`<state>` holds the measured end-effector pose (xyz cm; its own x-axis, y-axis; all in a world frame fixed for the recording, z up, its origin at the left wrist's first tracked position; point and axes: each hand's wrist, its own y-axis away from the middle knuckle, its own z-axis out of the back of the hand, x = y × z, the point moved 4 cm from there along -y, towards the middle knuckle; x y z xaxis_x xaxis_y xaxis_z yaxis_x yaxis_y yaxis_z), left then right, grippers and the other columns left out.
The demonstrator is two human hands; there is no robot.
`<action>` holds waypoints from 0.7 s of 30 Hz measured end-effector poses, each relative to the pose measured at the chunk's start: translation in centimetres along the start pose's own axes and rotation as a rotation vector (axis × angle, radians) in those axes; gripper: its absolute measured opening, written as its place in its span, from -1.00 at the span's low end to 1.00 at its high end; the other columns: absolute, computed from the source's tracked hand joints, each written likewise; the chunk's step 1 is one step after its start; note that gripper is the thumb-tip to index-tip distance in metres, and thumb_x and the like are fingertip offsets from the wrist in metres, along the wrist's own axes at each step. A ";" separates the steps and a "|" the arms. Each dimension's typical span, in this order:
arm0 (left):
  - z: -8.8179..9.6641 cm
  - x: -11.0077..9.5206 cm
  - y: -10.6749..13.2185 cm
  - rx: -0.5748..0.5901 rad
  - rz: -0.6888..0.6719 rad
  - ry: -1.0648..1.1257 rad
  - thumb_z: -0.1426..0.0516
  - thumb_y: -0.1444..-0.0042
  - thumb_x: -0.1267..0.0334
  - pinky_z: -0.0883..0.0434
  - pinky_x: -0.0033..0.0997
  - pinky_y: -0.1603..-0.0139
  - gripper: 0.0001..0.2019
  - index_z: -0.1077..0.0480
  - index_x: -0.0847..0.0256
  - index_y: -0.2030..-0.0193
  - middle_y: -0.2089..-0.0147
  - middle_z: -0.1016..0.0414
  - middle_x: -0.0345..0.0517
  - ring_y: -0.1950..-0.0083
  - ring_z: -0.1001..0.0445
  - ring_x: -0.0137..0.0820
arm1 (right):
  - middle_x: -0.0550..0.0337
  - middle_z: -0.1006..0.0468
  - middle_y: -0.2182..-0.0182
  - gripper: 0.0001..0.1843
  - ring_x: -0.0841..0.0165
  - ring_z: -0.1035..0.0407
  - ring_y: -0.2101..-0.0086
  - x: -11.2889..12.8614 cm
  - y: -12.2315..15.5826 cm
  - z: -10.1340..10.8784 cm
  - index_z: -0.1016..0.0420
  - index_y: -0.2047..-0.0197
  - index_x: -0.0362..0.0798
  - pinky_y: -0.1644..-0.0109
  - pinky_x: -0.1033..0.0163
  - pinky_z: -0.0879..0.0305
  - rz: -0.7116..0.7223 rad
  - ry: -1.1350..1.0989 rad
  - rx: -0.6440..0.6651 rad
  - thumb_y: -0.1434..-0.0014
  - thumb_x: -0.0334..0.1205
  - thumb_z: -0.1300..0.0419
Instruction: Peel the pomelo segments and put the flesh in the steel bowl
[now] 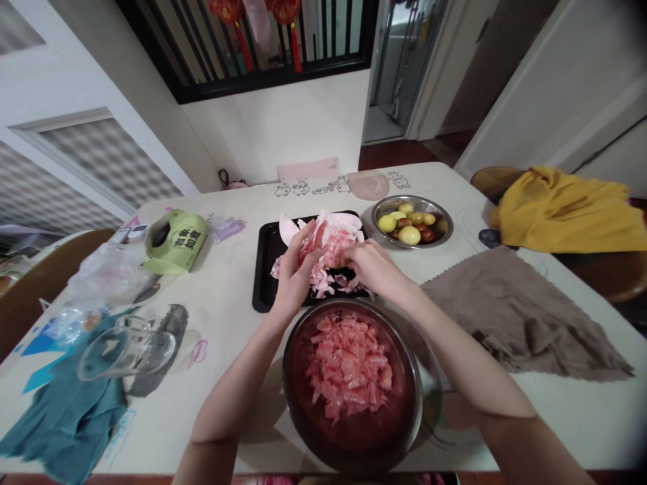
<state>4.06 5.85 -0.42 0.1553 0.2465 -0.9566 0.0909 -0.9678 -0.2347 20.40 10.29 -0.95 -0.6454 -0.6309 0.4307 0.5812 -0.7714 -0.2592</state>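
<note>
Both of my hands are over a black tray [263, 269] that holds a heap of pink pomelo peel and membrane [344, 225]. My left hand [296, 269] is curled around a pink pomelo segment [318, 246]. My right hand [371, 266] pinches the same segment from the right side. Just in front of the tray stands a steel bowl [298, 350] with a pile of peeled pink pomelo flesh [351, 367] in it.
A steel dish [439, 232] of small yellow and red fruits sits behind the tray on the right. A brown cloth [515, 316] lies at right, a yellow cloth [566, 209] on a chair. At left are a glass jug [126, 347], plastic bags [106, 273], a green tissue pack [176, 239] and a teal cloth [71, 417].
</note>
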 end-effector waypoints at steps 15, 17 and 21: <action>-0.6 -1.2 0.1 0.078 -0.399 -0.557 -0.21 -0.31 0.29 -0.50 -0.14 -0.26 -0.68 -0.52 0.10 -0.19 -0.14 -0.59 0.04 -0.17 -0.57 -0.26 | 0.09 -0.66 0.23 -0.89 0.21 -0.47 0.16 2.7 1.0 3.6 -0.59 0.11 -0.03 0.10 0.08 -0.34 0.332 0.101 -0.742 -0.34 -0.30 -0.23; -0.8 -1.4 0.3 0.076 -0.412 -0.585 -0.20 -0.32 0.30 -0.52 -0.13 -0.25 -0.70 -0.53 0.13 -0.16 -0.14 -0.61 0.05 -0.16 -0.59 -0.26 | 0.11 -0.68 0.18 -0.84 0.20 -0.47 0.12 2.9 1.1 3.5 -0.59 0.04 0.01 0.09 0.06 -0.34 0.401 0.163 -0.741 -0.33 -0.32 -0.25; -1.0 -1.6 0.5 0.067 -0.418 -0.648 -0.20 -0.31 0.32 -0.52 -0.10 -0.27 -0.73 -0.54 0.19 -0.12 -0.13 -0.63 0.07 -0.17 -0.60 -0.23 | 0.15 -0.70 0.16 -0.82 0.23 -0.48 0.10 3.0 1.0 3.6 -0.56 0.00 -0.02 0.01 0.04 -0.35 0.525 0.260 -0.684 -0.34 -0.35 -0.24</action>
<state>4.82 4.98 1.17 -0.4875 0.5334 -0.6913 -0.0482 -0.8070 -0.5886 20.84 7.95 3.14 -0.5201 -0.8508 -0.0754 0.4640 -0.2073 -0.8613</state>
